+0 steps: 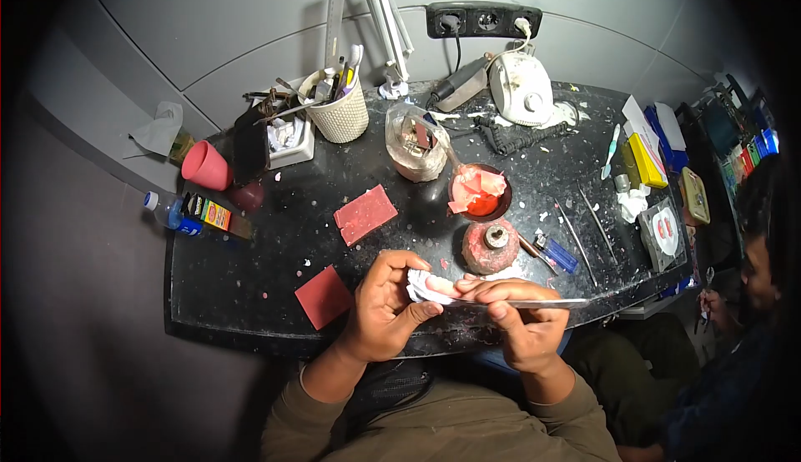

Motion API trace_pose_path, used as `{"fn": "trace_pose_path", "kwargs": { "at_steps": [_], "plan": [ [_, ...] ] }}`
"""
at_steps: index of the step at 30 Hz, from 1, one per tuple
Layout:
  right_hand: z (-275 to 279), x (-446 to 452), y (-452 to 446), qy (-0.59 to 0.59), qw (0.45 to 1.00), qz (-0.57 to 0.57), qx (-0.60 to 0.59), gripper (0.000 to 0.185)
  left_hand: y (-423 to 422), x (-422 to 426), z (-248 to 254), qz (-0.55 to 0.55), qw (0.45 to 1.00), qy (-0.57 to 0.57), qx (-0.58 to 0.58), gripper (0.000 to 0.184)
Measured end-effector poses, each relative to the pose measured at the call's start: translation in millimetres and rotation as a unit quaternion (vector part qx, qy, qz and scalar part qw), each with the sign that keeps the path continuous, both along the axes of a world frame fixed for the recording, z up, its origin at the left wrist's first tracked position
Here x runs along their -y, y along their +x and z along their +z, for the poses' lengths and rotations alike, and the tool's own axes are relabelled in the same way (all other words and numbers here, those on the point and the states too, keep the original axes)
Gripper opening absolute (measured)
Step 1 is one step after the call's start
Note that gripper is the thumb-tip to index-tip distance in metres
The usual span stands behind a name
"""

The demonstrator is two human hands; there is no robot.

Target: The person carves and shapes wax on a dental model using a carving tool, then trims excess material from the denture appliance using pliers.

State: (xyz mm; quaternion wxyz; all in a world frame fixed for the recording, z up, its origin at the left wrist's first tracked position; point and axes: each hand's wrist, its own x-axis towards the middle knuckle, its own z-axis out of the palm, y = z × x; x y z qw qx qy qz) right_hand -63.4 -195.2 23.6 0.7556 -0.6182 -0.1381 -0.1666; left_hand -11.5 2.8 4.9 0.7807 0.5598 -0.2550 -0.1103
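In my left hand [375, 316] is a white plaster dental cast [415, 288], fingers and thumb closed around its edge. Pink material [440, 285] lies on the cast. My right hand [531, 328] is closed on a metal wax spatula [557, 303], its tip at the cast and its other end pointing right. The fingers of this hand rest close against the cast, partly hiding the tip. Just beyond the hands stands a wax-smeared spirit burner [484, 253]. Behind it, a small pan [506, 205] holds pink wax pieces and red melted wax. Two pink wax sheets [364, 215] lie to the left.
Right of the burner are a blue lighter [561, 255] and thin metal instruments [577, 243]. A glass jar [415, 158], a white tool cup [340, 116] and a white motor unit [521, 91] stand behind. Another person [755, 270] sits close on the right.
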Motion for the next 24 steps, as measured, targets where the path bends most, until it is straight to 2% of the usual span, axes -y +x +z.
{"fn": "trace_pose_path", "kwargs": {
  "at_steps": [1, 3, 4, 7, 11, 13, 14, 15, 18, 21, 23, 24],
  "plan": [
    [-2, 1, 2, -0.001, 1.0, 0.001, 0.001, 0.01, -1, 1, 1, 0.001, 1.0, -0.004, -0.014, 0.046],
    [-5, 4, 5, 0.09, 0.993, -0.038, 0.058, 0.013, -1, 1, 3, 0.003, 1.0, -0.008, -0.028, 0.05],
    [-6, 8, 4, 0.07, 0.994, -0.06, 0.066, 0.024, -1, 1, 3, 0.0, 0.999, -0.018, -0.028, 0.05],
    [-4, 14, -8, 0.138, 0.99, -0.039, 0.004, 0.037, 1, -3, 7, -0.016, 0.999, -0.017, -0.029, 0.048],
    [1, 14, -22, 0.177, 0.983, 0.022, -0.035, 0.027, 2, -5, 14, -0.039, 0.997, 0.002, -0.067, 0.049],
    [10, 6, -16, -0.007, 1.0, 0.016, 0.02, 0.015, 3, -7, 13, -0.047, 0.996, 0.021, -0.072, 0.049],
    [12, 3, -17, -0.031, 0.999, 0.009, 0.021, 0.011, 3, -8, 16, -0.053, 0.994, 0.038, -0.086, 0.048],
    [15, 2, -16, -0.031, 0.999, 0.01, 0.02, 0.011, 3, -8, 17, -0.058, 0.992, 0.055, -0.1, 0.048],
    [21, 4, -7, -0.22, 0.971, -0.016, 0.088, 0.016, 1, -5, 14, -0.033, 0.992, 0.067, -0.099, 0.046],
    [28, 1, -4, -0.282, 0.953, -0.022, 0.106, 0.016, 3, -8, 13, -0.038, 0.992, 0.071, -0.093, 0.043],
    [17, -3, -3, -0.276, 0.957, -0.016, 0.089, 0.02, 3, -13, 12, -0.06, 0.992, 0.07, -0.088, 0.04],
    [15, -4, 0, -0.283, 0.952, -0.006, 0.119, 0.023, 2, -13, 11, -0.034, 0.992, 0.077, -0.096, 0.04]
  ]
}}
